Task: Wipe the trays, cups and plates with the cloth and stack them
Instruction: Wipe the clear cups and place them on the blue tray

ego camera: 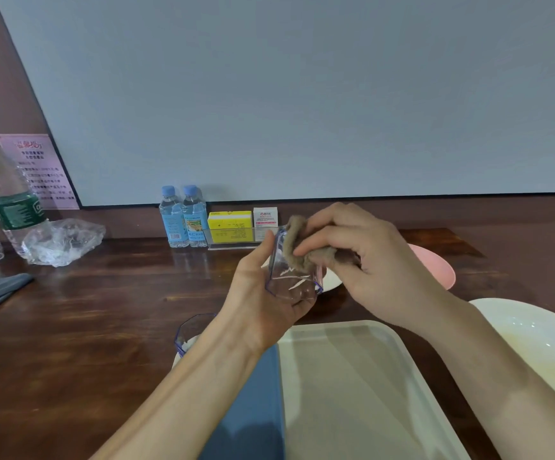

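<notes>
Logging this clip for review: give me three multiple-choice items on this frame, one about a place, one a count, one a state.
1. Where is the pink plate?
A. behind the right hand
B. on the cream tray
C. beside the bottles

2. How many blue-capped bottles stand at the wall?
A. one
B. two
C. four

3. What is the clear cup doing?
A. standing on the table
B. lying in the tray
C. held in the left hand

Answers: 1 A, its rim shows past the right hand. 2 B, two caps side by side. 3 C, the left hand's fingers wrap it while the cloth rubs it.
</notes>
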Motion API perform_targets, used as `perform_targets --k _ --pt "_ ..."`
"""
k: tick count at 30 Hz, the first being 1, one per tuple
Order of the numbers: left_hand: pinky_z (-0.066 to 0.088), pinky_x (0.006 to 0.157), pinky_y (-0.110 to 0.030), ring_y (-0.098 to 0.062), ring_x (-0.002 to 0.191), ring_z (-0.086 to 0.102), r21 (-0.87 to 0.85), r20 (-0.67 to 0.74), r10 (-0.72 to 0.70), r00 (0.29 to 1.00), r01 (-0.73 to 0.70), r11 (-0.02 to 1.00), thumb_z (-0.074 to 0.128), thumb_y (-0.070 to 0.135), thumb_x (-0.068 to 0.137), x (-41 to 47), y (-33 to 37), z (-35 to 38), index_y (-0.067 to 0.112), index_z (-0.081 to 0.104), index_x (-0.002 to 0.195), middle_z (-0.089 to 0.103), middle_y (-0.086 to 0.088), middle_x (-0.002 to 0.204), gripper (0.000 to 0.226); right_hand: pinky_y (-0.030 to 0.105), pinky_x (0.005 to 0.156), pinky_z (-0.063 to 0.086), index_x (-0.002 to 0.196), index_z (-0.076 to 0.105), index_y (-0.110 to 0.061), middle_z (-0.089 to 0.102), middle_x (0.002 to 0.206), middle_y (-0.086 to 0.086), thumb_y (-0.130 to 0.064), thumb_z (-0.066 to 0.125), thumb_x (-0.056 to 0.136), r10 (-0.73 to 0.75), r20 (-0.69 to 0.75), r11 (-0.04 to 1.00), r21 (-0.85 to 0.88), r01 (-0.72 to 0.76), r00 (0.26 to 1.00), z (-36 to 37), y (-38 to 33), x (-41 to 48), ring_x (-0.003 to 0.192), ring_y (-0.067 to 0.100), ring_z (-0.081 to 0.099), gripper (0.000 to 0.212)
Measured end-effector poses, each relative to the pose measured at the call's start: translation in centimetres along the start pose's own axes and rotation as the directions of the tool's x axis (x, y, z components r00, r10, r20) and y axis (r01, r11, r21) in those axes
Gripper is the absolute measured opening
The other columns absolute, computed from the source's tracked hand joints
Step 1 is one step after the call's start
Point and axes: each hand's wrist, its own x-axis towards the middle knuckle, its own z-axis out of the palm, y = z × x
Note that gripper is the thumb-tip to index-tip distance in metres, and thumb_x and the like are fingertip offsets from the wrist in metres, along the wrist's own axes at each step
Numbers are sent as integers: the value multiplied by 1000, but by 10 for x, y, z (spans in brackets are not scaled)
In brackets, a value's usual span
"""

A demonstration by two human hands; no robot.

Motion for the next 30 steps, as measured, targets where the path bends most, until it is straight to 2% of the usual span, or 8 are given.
perform_targets --k 2,4,10,16,20,23,27,30 --pt "48 83 -34 -21 84 67 -1 1 15 1000 -15 1000 62 58 99 2 0 -4 16 79 96 72 -7 99 45 18 86 45 104 82 -25 63 113 -16 -4 75 95 -24 132 999 48 18 991 -3 -6 0 109 16 62 24" --pt "49 80 -34 -20 85 65 35 21 34 999 -35 999 63 62 97 2 -1 -2 19 79 94 71 -5 100 45 16 85 45 102 82 -25 63 113 -16 -5 76 94 -13 141 996 86 1 990 -7 -6 1 110 17 63 22" --pt "52 80 -35 -22 78 70 155 68 58 996 -68 986 74 69 86 -3 -4 7 13 77 102 75 -7 94 59 33 92 53 109 82 -20 68 116 -10 -5 72 97 25 -186 999 -22 -29 982 -1 4 3 112 16 62 22" --pt "55 83 -32 -17 81 65 183 113 121 986 -140 973 61 69 97 0 1 -5 18 79 97 69 -6 94 54 19 83 44 105 82 -25 63 112 -15 -3 76 93 -64 155 998 0 65 986 -9 -12 -1 104 16 61 26" --pt "62 81 -38 -25 89 71 222 60 166 984 -175 959 73 65 88 -2 -5 4 17 74 128 74 -9 105 62 22 85 48 109 82 -24 65 115 -12 -7 74 96 -5 -37 997 -74 2 999 -9 0 2 107 12 61 23" --pt "61 80 -41 -28 88 73 164 49 128 991 -134 977 71 61 93 -3 -7 8 15 73 129 75 -11 106 59 32 91 52 111 82 -24 66 116 -11 -7 74 96 36 -152 991 -122 -55 988 -5 5 3 110 13 61 24" --pt "54 86 -36 -22 85 70 14 79 68 995 -70 997 62 59 100 0 -1 -2 14 79 103 73 -8 101 48 17 86 43 105 83 -25 63 113 -13 -7 74 94 -39 110 998 -35 43 993 -7 -10 -1 107 11 60 23" --pt "55 81 -32 -19 85 69 51 95 77 992 -82 995 58 61 101 1 0 -4 16 79 98 71 -6 99 50 19 86 46 104 83 -25 62 114 -14 -2 75 92 -54 189 999 11 53 981 -9 -15 -1 109 11 61 28"
